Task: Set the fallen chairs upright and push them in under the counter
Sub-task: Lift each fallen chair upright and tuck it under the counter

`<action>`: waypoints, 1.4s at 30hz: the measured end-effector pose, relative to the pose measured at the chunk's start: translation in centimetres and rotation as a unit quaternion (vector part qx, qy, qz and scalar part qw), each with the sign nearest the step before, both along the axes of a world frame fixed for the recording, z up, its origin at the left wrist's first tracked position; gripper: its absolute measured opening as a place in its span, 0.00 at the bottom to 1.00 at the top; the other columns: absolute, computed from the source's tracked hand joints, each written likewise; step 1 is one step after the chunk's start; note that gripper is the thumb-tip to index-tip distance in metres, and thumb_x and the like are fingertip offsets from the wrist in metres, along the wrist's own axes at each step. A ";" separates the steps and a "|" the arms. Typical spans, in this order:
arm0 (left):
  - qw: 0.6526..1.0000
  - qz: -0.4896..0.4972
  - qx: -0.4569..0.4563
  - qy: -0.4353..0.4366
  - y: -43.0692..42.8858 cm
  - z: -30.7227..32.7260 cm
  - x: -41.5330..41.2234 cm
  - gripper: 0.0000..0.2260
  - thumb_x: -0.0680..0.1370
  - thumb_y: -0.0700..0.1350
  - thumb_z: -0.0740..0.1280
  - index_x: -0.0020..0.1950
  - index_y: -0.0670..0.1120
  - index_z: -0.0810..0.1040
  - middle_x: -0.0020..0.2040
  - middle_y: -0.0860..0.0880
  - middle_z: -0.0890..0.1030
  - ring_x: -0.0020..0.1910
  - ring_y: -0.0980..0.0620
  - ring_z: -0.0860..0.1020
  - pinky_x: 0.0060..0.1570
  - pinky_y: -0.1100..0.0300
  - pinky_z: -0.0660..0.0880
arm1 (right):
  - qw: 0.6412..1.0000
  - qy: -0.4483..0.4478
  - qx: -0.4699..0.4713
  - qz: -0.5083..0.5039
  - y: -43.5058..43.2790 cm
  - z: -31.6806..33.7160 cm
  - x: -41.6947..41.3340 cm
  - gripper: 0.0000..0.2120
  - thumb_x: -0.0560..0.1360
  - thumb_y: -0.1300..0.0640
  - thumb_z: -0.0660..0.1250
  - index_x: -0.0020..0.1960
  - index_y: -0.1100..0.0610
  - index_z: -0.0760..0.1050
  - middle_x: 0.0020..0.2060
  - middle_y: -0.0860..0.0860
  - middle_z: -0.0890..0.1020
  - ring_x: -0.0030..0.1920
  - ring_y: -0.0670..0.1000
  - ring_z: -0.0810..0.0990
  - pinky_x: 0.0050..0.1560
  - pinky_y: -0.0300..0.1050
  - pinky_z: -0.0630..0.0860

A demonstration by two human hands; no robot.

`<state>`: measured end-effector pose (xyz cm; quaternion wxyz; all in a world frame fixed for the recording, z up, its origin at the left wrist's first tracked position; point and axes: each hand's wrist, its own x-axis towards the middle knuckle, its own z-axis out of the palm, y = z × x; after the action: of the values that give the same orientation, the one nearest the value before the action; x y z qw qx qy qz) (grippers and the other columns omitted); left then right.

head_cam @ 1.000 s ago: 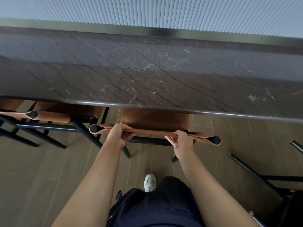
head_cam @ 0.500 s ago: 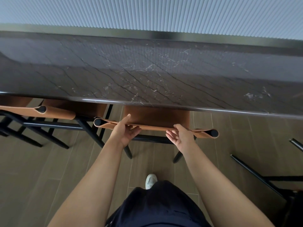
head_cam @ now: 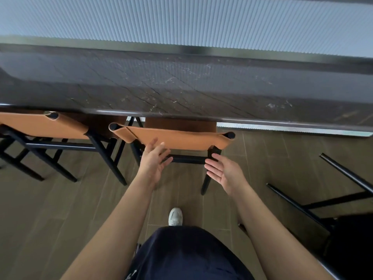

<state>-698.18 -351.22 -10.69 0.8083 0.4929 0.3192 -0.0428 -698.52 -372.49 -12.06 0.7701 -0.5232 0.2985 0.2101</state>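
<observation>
A chair (head_cam: 181,138) with a tan leather back and black frame stands upright, its seat tucked under the dark marble counter (head_cam: 181,93). My left hand (head_cam: 154,160) hovers just below the chair's back with straight fingers, holding nothing. My right hand (head_cam: 224,172) is spread open, palm turned inward, a little clear of the chair's right rear leg. A second matching chair (head_cam: 46,126) stands upright under the counter at the left. At the right, black legs of a fallen chair (head_cam: 333,190) lie across the floor.
The counter's front edge runs across the view above the chair backs. A ribbed pale wall (head_cam: 181,21) rises behind it. Brown wood-look floor tiles (head_cam: 60,209) lie around my feet, with one white shoe (head_cam: 175,216) visible.
Both hands have let go of the chair's leather back and drawn away toward me, fingers opening. The view has tilted, showing more of the chair back and the fallen chair's legs.
</observation>
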 end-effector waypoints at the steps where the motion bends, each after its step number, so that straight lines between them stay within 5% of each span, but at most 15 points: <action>1: 1.000 -0.015 0.007 -0.008 -0.7 0.1 -1.2 0.16 0.81 0.43 0.63 0.68 0.52 0.69 0.64 0.44 0.75 0.61 0.45 0.77 0.55 0.50 0.77 | 1.000 -0.005 -0.006 0.001 -0.9 0.3 -1.3 0.12 0.82 0.56 0.61 0.63 0.58 0.75 0.54 0.56 0.84 0.53 0.53 0.84 0.53 0.47 0.80; 11: 0.985 -0.159 0.041 -0.052 -5.6 1.7 -8.2 0.09 0.80 0.46 0.65 0.58 0.57 0.76 0.58 0.50 0.81 0.57 0.50 0.80 0.58 0.52 0.76 | 0.995 -0.073 -0.023 -0.067 -7.4 3.1 -11.2 0.13 0.83 0.53 0.58 0.59 0.54 0.79 0.56 0.53 0.84 0.58 0.53 0.81 0.63 0.51 0.74; 24: 0.942 -0.323 0.037 -0.079 -9.4 3.2 -13.2 0.14 0.79 0.40 0.66 0.64 0.50 0.77 0.58 0.48 0.82 0.57 0.50 0.81 0.62 0.51 0.75 | 0.961 -0.098 -0.022 -0.258 -8.1 4.7 -21.1 0.12 0.81 0.57 0.60 0.55 0.56 0.81 0.50 0.54 0.86 0.53 0.52 0.84 0.57 0.48 0.78; 42: 0.796 -0.598 0.001 -0.090 -17.0 3.6 -27.8 0.12 0.78 0.40 0.68 0.61 0.49 0.79 0.55 0.48 0.84 0.55 0.49 0.82 0.58 0.52 0.76 | 0.812 -0.092 -0.021 -0.576 -6.4 4.3 -46.9 0.10 0.80 0.58 0.62 0.52 0.59 0.81 0.45 0.54 0.87 0.46 0.51 0.86 0.46 0.43 0.81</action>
<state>-725.94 -368.24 -7.10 0.6466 0.5879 -0.1133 -0.4726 -745.41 -378.88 -7.72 0.7630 -0.2879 0.4771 -0.3274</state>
